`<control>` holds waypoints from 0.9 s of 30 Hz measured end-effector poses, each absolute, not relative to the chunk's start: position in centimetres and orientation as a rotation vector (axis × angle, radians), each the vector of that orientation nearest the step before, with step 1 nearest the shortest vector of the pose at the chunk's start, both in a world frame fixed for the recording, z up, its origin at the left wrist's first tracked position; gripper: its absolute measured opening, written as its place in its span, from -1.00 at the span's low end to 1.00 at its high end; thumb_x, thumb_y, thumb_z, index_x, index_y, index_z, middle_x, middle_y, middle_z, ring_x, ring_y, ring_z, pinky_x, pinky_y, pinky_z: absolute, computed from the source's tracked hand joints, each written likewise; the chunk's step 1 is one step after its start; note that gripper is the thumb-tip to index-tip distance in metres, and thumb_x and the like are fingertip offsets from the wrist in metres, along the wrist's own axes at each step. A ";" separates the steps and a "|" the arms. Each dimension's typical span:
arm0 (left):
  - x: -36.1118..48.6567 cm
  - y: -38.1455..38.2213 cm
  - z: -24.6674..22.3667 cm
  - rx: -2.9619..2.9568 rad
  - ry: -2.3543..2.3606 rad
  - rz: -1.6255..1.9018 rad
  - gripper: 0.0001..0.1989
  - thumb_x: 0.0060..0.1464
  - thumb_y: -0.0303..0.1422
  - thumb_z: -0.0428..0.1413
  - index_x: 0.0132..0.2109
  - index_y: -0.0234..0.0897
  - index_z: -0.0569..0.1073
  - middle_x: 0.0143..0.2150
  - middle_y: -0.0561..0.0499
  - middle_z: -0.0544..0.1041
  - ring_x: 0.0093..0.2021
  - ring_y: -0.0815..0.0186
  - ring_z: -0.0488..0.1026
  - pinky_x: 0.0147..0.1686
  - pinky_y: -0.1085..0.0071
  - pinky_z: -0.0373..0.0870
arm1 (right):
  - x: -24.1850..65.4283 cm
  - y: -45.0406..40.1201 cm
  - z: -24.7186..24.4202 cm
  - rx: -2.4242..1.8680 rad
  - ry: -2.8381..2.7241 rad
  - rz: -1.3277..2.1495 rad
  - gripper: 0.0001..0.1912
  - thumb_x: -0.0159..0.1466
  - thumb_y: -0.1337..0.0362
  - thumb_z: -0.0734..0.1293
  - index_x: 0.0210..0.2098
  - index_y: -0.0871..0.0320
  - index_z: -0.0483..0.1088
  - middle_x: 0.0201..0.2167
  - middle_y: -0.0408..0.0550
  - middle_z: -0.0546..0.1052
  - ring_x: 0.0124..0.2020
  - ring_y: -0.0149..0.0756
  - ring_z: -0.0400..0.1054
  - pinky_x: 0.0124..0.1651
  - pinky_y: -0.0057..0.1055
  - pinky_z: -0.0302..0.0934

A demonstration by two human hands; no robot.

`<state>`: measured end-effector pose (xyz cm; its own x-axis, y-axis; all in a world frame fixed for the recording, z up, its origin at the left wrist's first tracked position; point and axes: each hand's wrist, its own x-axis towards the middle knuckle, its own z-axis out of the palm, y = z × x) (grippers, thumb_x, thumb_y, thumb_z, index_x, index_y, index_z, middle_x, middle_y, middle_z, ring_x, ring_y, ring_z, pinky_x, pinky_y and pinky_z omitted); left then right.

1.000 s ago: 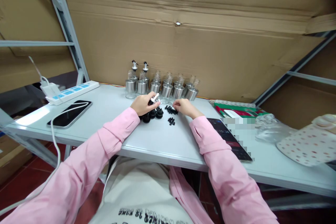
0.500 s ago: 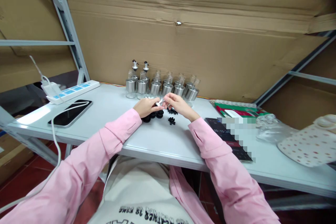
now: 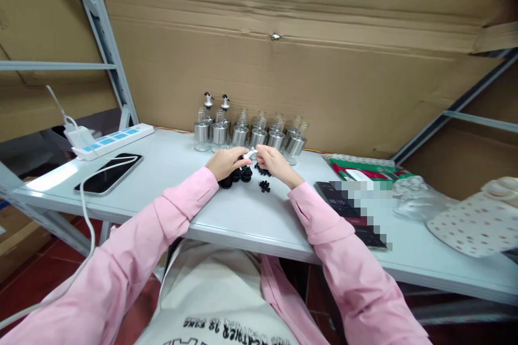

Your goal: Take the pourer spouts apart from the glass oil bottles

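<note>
Between two hands (image 3: 225, 164): one white piece (image 3: 250, 153).

The right hand (image 3: 277, 164) has left the small black parts (image 3: 262, 171) and come over to the left hand (image 3: 226, 163), its fingertips now apparently touching the white piece (image 3: 250, 153).

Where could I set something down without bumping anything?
The white table looks bare between the black phone and the left pink sleeve, and between that and the right sleeve, in front of the small black pieces. It is crowded around the left hand and right hand, by the round black caps, and along the silver glass bottles.
</note>
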<state>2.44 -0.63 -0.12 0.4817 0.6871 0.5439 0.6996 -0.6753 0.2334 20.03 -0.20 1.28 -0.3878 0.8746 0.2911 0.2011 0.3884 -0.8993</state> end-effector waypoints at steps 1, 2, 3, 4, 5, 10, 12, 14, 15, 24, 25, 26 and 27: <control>2.5 -0.6 -0.1 -2.677 -1.264 -0.980 -0.68 0.16 -0.14 -0.02 -0.11 -0.28 0.41 -0.22 0.00 0.52 -0.32 0.33 0.45 -0.35 0.49 0.22 | 20.1 -0.2 1.3 -0.948 -1.833 0.980 -0.52 0.15 -0.16 0.15 -0.57 0.11 0.00 -0.67 -0.29 0.02 -0.66 -0.53 -0.09 -0.61 -0.52 -0.15; 2.5 -0.6 -0.2 -2.666 -1.267 -0.995 -0.68 0.16 -0.14 -0.01 -0.09 -0.28 0.41 -0.20 -0.01 0.52 -0.30 0.32 0.45 -0.34 0.49 0.23 | 20.1 -0.2 1.2 -0.958 -1.840 0.928 -0.53 0.17 -0.15 0.14 -0.57 0.11 0.00 -0.67 -0.28 0.04 -0.65 -0.52 -0.06 -0.60 -0.52 -0.13; 2.5 -0.6 -0.2 -2.655 -1.267 -1.015 -0.67 0.16 -0.15 -0.01 -0.07 -0.28 0.40 -0.18 -0.01 0.52 -0.28 0.31 0.46 -0.32 0.49 0.24 | 20.1 -0.2 1.2 -0.965 -1.847 0.883 -0.53 0.18 -0.15 0.13 -0.56 0.11 0.01 -0.67 -0.27 0.06 -0.65 -0.50 -0.04 -0.59 -0.52 -0.11; 2.5 -0.6 -0.2 -2.646 -1.265 -1.037 -0.67 0.15 -0.16 0.00 -0.05 -0.28 0.39 -0.17 -0.01 0.52 -0.27 0.31 0.46 -0.31 0.49 0.24 | 20.0 -0.2 1.2 -0.972 -1.852 0.848 -0.53 0.18 -0.15 0.11 -0.56 0.11 0.01 -0.67 -0.26 0.08 -0.64 -0.49 -0.02 -0.59 -0.51 -0.09; 2.5 -0.6 -0.2 -2.641 -1.260 -1.055 -0.67 0.15 -0.16 0.00 -0.04 -0.27 0.38 -0.16 -0.01 0.52 -0.27 0.32 0.46 -0.30 0.49 0.25 | 20.0 -0.2 1.2 -0.980 -1.856 0.822 -0.53 0.19 -0.15 0.10 -0.56 0.11 0.01 -0.67 -0.26 0.08 -0.64 -0.49 -0.01 -0.59 -0.51 -0.08; 2.3 -0.7 0.0 -2.645 -1.202 -1.048 -0.68 0.15 -0.16 0.01 -0.05 -0.27 0.36 -0.20 0.00 0.48 -0.43 0.41 0.42 -0.35 0.50 0.26 | 19.8 -0.2 1.0 -1.020 -1.856 0.758 -0.50 0.18 -0.19 0.07 -0.57 0.11 0.00 -0.68 -0.24 0.10 -0.64 -0.48 0.01 -0.60 -0.51 -0.08; 2.2 -0.7 0.0 -2.617 -1.198 -1.032 -0.69 0.15 -0.18 0.01 -0.04 -0.25 0.35 -0.20 0.01 0.45 -0.44 0.42 0.40 -0.37 0.51 0.27 | 19.8 -0.2 0.9 -1.022 -1.860 0.767 -0.48 0.17 -0.21 0.08 -0.58 0.11 0.00 -0.68 -0.24 0.09 -0.64 -0.49 0.00 -0.61 -0.52 -0.08; 2.1 -0.7 0.1 -2.584 -1.200 -1.023 -0.72 0.16 -0.20 0.00 -0.04 -0.23 0.35 -0.20 0.01 0.41 -0.43 0.42 0.40 -0.37 0.51 0.28 | 19.7 -0.2 0.9 -1.014 -1.859 0.811 -0.47 0.16 -0.23 0.08 -0.59 0.11 -0.01 -0.70 -0.25 0.07 -0.66 -0.50 -0.02 -0.62 -0.52 -0.08; 2.1 -0.7 0.1 -2.570 -1.199 -1.025 -0.73 0.17 -0.22 -0.01 -0.03 -0.22 0.35 -0.19 0.01 0.40 -0.43 0.42 0.40 -0.36 0.51 0.28 | 19.6 -0.3 1.0 -1.006 -1.853 0.848 -0.46 0.15 -0.24 0.08 -0.60 0.11 -0.01 -0.70 -0.25 0.06 -0.67 -0.50 -0.03 -0.63 -0.52 -0.09; 2.3 -0.6 0.0 -2.475 -1.198 -1.175 -0.81 0.19 -0.32 -0.05 -0.08 -0.21 0.35 -0.09 -0.04 0.28 -0.33 0.42 0.38 -0.30 0.49 0.33 | 18.9 -1.3 1.6 -0.902 -1.769 1.102 -0.47 0.11 -0.21 0.17 -0.61 0.11 0.00 -0.70 -0.31 -0.02 -0.70 -0.57 -0.13 -0.67 -0.55 -0.19; 2.3 -0.6 0.0 -2.478 -1.185 -1.206 -0.82 0.18 -0.34 -0.05 -0.09 -0.22 0.35 -0.08 -0.04 0.27 -0.32 0.43 0.37 -0.29 0.49 0.33 | 18.9 -1.4 1.7 -0.898 -1.761 1.132 -0.47 0.12 -0.19 0.18 -0.61 0.11 -0.02 -0.70 -0.32 -0.03 -0.70 -0.58 -0.15 -0.67 -0.56 -0.20; 2.3 -0.5 -0.1 -2.482 -1.168 -1.234 -0.84 0.18 -0.37 -0.06 -0.11 -0.22 0.35 -0.07 -0.04 0.25 -0.31 0.44 0.37 -0.28 0.50 0.33 | 18.9 -1.5 1.7 -0.898 -1.756 1.162 -0.48 0.13 -0.17 0.18 -0.62 0.11 -0.03 -0.70 -0.33 -0.05 -0.70 -0.58 -0.17 -0.68 -0.56 -0.21; 2.3 -0.5 -0.1 -2.484 -1.152 -1.257 -0.85 0.18 -0.39 -0.07 -0.13 -0.23 0.35 -0.06 -0.05 0.24 -0.30 0.44 0.36 -0.27 0.50 0.33 | 18.8 -1.5 1.7 -0.902 -1.757 1.192 -0.49 0.14 -0.15 0.18 -0.62 0.10 -0.04 -0.71 -0.34 -0.06 -0.71 -0.59 -0.18 -0.68 -0.56 -0.22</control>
<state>2.31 -0.51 -0.10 0.3624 0.5741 0.7342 0.6814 -0.7007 0.2116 18.83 -1.54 1.68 -0.4161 0.8807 0.2265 0.1147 0.2980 -0.9477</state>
